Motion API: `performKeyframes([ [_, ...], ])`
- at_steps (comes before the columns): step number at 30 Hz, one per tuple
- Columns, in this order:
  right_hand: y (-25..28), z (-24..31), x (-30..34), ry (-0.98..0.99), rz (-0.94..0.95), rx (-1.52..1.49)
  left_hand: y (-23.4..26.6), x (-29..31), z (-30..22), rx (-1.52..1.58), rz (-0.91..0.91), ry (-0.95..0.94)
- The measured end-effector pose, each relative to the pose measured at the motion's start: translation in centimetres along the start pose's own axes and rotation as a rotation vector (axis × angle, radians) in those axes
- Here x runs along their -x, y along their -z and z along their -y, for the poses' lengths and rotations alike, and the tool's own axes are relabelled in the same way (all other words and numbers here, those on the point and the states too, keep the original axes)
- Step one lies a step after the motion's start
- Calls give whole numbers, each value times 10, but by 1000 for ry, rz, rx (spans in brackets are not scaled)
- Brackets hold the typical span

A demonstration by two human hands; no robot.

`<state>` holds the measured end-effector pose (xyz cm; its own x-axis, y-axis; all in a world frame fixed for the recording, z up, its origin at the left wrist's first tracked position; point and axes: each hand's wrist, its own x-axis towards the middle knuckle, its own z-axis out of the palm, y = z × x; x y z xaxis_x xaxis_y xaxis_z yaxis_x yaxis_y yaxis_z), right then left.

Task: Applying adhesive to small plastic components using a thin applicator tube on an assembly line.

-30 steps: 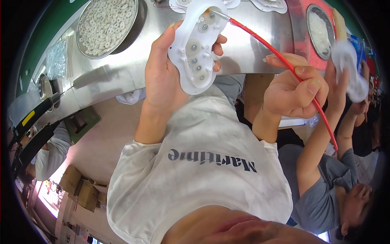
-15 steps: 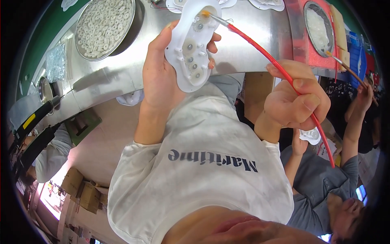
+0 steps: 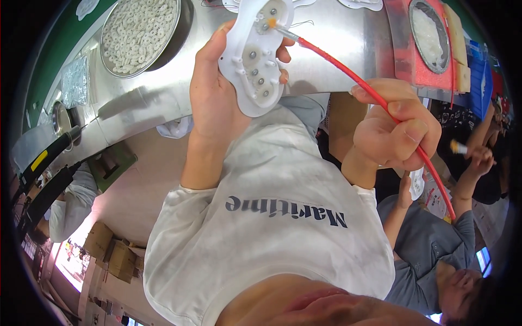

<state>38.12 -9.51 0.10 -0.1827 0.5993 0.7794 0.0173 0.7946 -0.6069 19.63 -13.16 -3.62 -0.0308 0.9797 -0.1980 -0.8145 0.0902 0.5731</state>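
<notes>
My left hand (image 3: 209,92) is closed round a white plastic housing (image 3: 231,57), held tilted above the metal bench. Inside its hollow sit several translucent gears with small metal pins at their centres. My right hand (image 3: 399,125) grips a thin paintbrush (image 3: 348,68) with a long, bent red handle. The brush's orange bristles touch or hover just over the gears at the housing's upper end; contact is hard to tell. Fingertips of my left hand show along the housing's right edge.
A round metal bowl of white gears (image 3: 140,35) stands on the metal bench (image 3: 147,95). At the right, a dish of whitish paste (image 3: 429,38) rests on a red surface. Close on my right, a co-worker (image 3: 429,239) holds a brush and a white housing.
My brush tip has moved slightly down and left across the gears. The housing has shifted a little upward. The co-worker's brush has left the paste dish and moved down.
</notes>
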Motion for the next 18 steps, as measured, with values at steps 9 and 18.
performKeyframes([
  [9,3,-10,-7,12,-60,163,-26,6,-9,290,-138,112],
  [18,0,0,3,-85,56,-65,8,-20,8,334,799,-257],
])
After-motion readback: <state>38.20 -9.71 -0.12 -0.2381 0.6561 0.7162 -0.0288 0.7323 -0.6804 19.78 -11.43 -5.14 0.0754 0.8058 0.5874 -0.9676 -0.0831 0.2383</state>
